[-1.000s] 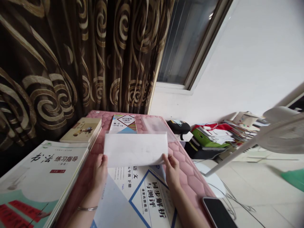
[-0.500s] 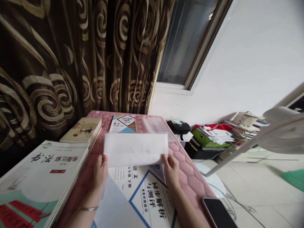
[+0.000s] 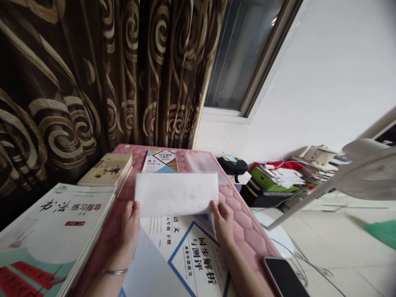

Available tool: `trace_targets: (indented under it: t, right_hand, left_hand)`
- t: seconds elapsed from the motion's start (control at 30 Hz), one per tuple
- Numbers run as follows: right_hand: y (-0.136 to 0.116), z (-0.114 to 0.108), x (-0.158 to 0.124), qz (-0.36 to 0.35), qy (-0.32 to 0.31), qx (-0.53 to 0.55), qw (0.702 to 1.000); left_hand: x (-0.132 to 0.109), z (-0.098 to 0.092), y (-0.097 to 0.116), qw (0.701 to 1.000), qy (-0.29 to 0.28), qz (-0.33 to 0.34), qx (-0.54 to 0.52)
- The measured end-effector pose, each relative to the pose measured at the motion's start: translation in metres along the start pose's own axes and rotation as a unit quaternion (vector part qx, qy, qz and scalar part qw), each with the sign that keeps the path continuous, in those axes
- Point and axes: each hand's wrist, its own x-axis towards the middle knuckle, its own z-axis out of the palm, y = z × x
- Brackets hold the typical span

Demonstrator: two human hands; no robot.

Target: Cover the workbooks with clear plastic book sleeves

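A white sheet of paper [image 3: 177,194], wide and looking slightly see-through with faint marks on its right part, is raised above a workbook [image 3: 185,255]. My left hand [image 3: 131,222] pinches its lower left corner, with a metal bangle on that wrist. At the lower right corner, my right hand [image 3: 222,220] grips the sheet between thumb and fingers. The workbook underneath has a blue diamond frame and Chinese print; the sheet hides its top part. Beyond the sheet lies a smaller-looking workbook [image 3: 161,160], beside a translucent plastic sheet [image 3: 202,163].
On the left are a stack of books [image 3: 68,222] and a tan booklet pile [image 3: 107,169] on the pink quilted surface [image 3: 247,222]. A phone [image 3: 284,276] rests at the right edge. A white fan [image 3: 368,173] stands on the floor to the right, with cables [image 3: 300,255].
Almost nothing differs. The sheet and both hands have shifted very slightly to the left, and both hands keep their hold.
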Motion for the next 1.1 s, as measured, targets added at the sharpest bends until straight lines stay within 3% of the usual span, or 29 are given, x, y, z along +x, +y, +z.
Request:
trace_targets:
  t: [0.3, 0.53, 0.93, 1.1]
  right_hand:
    - [-0.003, 0.002, -0.001, -0.014, 0.020, -0.024, 0.999]
    - [-0.003, 0.000, -0.002, 0.005, -0.013, 0.016, 1.000]
    - [-0.001, 0.001, -0.001, -0.011, 0.011, -0.009, 1.000]
    - [0.000, 0.000, 0.000, -0.001, 0.010, -0.001, 1.000]
  left_hand:
    - [-0.001, 0.001, 0.008, 1.000, -0.020, -0.004, -0.022]
    - [-0.001, -0.002, 0.006, 1.000, -0.008, 0.012, 0.019]
    - [-0.002, -0.001, 0.011, 1.000, -0.002, -0.006, 0.002]
    - [-0.002, -0.003, 0.014, 1.000, -0.026, 0.002, -0.017]
